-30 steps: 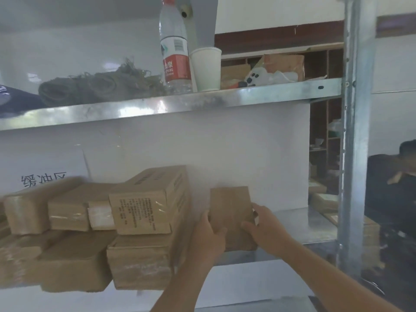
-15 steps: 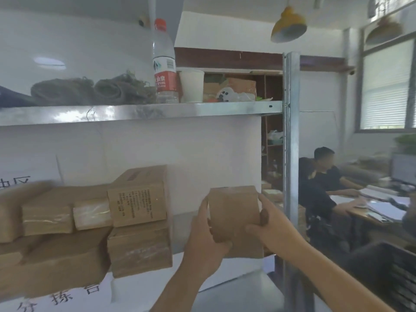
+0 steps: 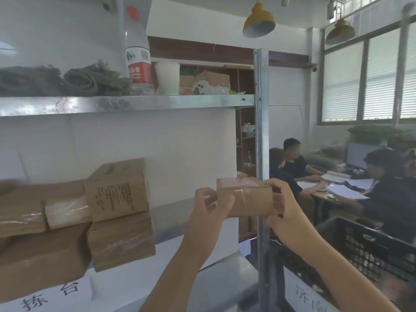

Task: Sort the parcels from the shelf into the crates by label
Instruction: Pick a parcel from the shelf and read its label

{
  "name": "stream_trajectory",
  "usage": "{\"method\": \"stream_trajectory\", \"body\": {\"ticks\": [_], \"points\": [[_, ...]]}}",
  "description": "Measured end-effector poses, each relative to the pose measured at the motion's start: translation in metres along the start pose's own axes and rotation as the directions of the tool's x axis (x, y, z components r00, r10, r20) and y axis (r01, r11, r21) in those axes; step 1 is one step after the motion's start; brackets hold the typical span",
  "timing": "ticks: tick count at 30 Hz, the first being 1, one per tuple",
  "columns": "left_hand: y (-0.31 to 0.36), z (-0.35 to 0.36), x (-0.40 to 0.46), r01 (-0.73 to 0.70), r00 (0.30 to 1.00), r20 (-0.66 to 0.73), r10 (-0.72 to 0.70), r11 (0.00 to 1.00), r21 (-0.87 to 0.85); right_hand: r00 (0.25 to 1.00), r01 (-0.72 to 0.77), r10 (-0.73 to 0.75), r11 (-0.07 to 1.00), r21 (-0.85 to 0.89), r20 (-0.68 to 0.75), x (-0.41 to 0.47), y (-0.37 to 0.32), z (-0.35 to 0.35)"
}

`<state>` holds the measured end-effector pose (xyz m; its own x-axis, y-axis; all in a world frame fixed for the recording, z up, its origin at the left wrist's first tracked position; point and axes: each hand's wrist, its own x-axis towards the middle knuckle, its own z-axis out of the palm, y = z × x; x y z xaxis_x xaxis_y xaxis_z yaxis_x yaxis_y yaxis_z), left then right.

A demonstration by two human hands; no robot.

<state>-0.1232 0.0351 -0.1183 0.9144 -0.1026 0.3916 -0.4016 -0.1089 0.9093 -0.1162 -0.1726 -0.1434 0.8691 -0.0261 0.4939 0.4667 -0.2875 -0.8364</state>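
Parcel (image 3: 245, 200) held in the air in front of the shelf (image 3: 126, 104), clear of the stack of boxes (image 3: 117, 190) at the left; long axis lying left to right, a pale label on the top face, too blurred to read. Left hand (image 3: 211, 210) clenched on the left end, thumb on the near face; right hand (image 3: 284, 210) grasping the right end, fingers over the top edge; so 2 grips, 1 at each end of the long axis. Black crate (image 3: 369, 248) low at the right, beyond the post (image 3: 262, 154), nearer to the right hand than to the left. Probably the step of reading the label, then a carry to the right and downward; right hand likely to lead, since the crate lies on its side. Other crates not in view.
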Motion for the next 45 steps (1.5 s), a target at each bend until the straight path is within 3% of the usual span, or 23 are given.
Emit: {"method": "stream_trajectory", "body": {"ticks": [5, 10, 16, 27, 37, 45], "points": [[0.003, 0.032, 0.004, 0.005, 0.998, 0.057, -0.002, 0.999, -0.048, 0.991, 0.135, -0.133, 0.989, 0.066, -0.036, -0.004, 0.013, -0.029], [-0.008, 0.077, 0.014, -0.054, 0.99, 0.121, 0.072, 0.988, -0.144, 0.985, 0.16, -0.13, 0.933, 0.322, -0.111, -0.01, 0.028, -0.069], [-0.015, 0.138, 0.027, -0.153, 0.969, 0.187, 0.163, 0.986, -0.069, 0.97, 0.169, -0.148, 0.98, 0.1, -0.192, -0.027, 0.038, -0.115], [-0.022, 0.253, 0.047, -0.187, 0.956, 0.245, 0.161, 0.979, 0.085, 0.972, 0.0, -0.003, 1.0, -0.011, -0.234, -0.044, 0.089, -0.219], [-0.046, 0.315, 0.069, -0.24, 0.917, 0.338, 0.212, 0.97, 0.043, 0.948, -0.091, 0.07, 0.994, -0.053, -0.309, -0.049, 0.134, -0.269], [-0.091, 0.34, 0.109, -0.121, 0.868, 0.471, 0.154, 0.988, -0.099, 0.89, -0.265, 0.21, 0.96, -0.085, -0.405, -0.037, 0.184, -0.265]]}}
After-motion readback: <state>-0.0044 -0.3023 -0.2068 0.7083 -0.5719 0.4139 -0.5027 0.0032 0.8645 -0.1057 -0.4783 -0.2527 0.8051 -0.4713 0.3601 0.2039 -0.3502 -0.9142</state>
